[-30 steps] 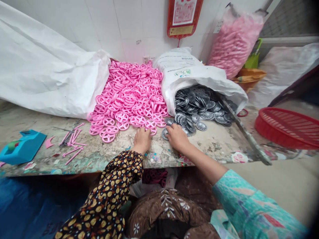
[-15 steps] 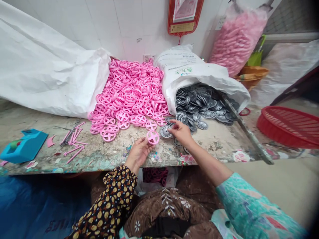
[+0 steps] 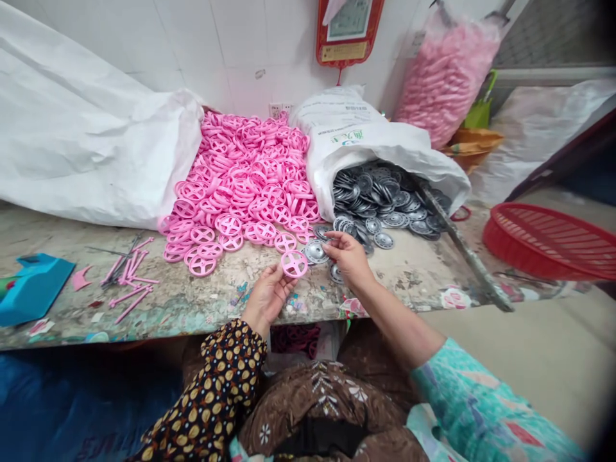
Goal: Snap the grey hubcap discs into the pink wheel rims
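Observation:
My left hand [image 3: 269, 295] pinches a pink plastic wheel [image 3: 294, 255] with crossed spokes, held just over the bench's front part. To its right, my right hand [image 3: 350, 256] has thumb and forefinger closed on the edge of a grey plastic disc [image 3: 315, 251]. The wheel and the disc are close side by side; whether they touch I cannot tell. Behind my left hand spreads a big heap of pink wheels [image 3: 255, 173]. Several more grey discs [image 3: 380, 192] spill from the mouth of a white sack [image 3: 356, 122] beyond my right hand.
A long metal bar [image 3: 462, 250] slants out of the sack past the bench edge. On the right stands a red plastic basket [image 3: 543, 240]. Thin pink sticks [image 3: 132, 276] and a blue tape dispenser [image 3: 38, 285] lie at left, before a large white sack [image 3: 96, 147].
The view has shifted slightly, so the bench things appear further left. The pink wheel has tilted a little and sits slightly nearer the grey disc. Both hands keep their grip.

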The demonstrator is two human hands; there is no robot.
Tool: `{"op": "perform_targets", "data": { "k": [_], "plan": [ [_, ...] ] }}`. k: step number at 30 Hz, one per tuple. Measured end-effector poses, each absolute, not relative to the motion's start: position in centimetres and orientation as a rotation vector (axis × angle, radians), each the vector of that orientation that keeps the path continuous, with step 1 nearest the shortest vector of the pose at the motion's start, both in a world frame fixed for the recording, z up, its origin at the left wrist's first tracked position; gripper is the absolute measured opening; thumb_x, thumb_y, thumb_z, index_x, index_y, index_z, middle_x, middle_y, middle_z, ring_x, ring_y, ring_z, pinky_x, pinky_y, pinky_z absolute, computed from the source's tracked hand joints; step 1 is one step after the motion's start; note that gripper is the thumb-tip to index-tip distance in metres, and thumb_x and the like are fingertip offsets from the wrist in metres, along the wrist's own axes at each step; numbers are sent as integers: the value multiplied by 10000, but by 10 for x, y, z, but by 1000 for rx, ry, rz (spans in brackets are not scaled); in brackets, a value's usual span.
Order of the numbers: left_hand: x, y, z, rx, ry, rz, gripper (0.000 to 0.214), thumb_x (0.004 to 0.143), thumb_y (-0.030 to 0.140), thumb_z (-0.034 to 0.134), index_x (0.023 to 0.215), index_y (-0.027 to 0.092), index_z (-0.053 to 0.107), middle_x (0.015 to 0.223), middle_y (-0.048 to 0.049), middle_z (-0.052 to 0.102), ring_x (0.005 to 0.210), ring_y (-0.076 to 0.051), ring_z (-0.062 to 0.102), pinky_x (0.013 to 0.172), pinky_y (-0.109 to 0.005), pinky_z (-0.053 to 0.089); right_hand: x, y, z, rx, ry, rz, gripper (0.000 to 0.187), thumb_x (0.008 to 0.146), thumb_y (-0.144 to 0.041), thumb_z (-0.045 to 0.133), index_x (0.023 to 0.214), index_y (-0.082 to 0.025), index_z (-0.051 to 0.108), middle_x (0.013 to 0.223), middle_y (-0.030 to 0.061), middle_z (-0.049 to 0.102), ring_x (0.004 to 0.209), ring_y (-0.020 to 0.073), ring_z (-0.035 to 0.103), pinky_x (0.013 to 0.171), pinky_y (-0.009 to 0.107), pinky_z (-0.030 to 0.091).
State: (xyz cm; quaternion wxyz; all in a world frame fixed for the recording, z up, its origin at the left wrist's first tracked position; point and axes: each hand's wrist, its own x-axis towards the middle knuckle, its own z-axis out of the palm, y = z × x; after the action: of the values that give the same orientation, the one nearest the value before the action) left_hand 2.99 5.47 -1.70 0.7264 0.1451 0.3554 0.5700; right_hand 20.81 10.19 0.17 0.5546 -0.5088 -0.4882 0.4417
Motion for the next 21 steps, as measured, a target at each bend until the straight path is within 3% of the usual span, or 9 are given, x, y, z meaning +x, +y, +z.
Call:
{"op": "perform_targets", "data": {
  "k": [7, 11, 14, 18, 21],
  "plan": [
    [42, 48, -8, 430, 764, 1204, 243, 718, 216, 711, 904, 178, 559, 871, -12, 672, 740, -126, 643, 731, -294, 525, 186, 67, 2, -1213, -1557, 772, 240, 763, -258, 588, 991, -202, 636, 804, 14, 543, 726, 151, 512, 704, 292, 436],
    [46, 42, -4, 500, 833, 1222, 292, 672, 222, 740, 895, 172, 559, 803, 2, 667, 656, -122, 628, 646, -272, 513, 187, 57, 9, -1238, -1733, 546, 350, 793, -331, 610, 1115, -194, 616, 993, 78, 526, 913, 203, 523, 787, 320, 443],
    [45, 38, 0, 530, 831, 1229, 299, 664, 238, 744, 887, 172, 556, 794, 4, 665, 647, -122, 626, 644, -277, 514, 195, 56, 18, -1239, -1800, 682, 399, 790, -360, 624, 1159, -211, 591, 989, 64, 569, 904, 197, 542, 797, 324, 441],
    [49, 29, 10, 612, 814, 1212, 336, 650, 258, 759, 902, 179, 550, 779, 13, 655, 656, -118, 627, 672, -287, 521, 199, 49, 27, -1096, -1796, 1001, 243, 809, -286, 580, 1036, -209, 620, 948, 25, 647, 875, 173, 575, 790, 302, 440],
    [55, 22, 14, 687, 846, 1207, 360, 632, 289, 770, 881, 181, 534, 752, 16, 650, 619, -122, 621, 597, -270, 520, 195, 40, 23, -1106, -1596, 1066, 183, 769, -289, 601, 925, -195, 620, 804, -2, 635, 752, 153, 563, 682, 264, 441]
  ]
}}
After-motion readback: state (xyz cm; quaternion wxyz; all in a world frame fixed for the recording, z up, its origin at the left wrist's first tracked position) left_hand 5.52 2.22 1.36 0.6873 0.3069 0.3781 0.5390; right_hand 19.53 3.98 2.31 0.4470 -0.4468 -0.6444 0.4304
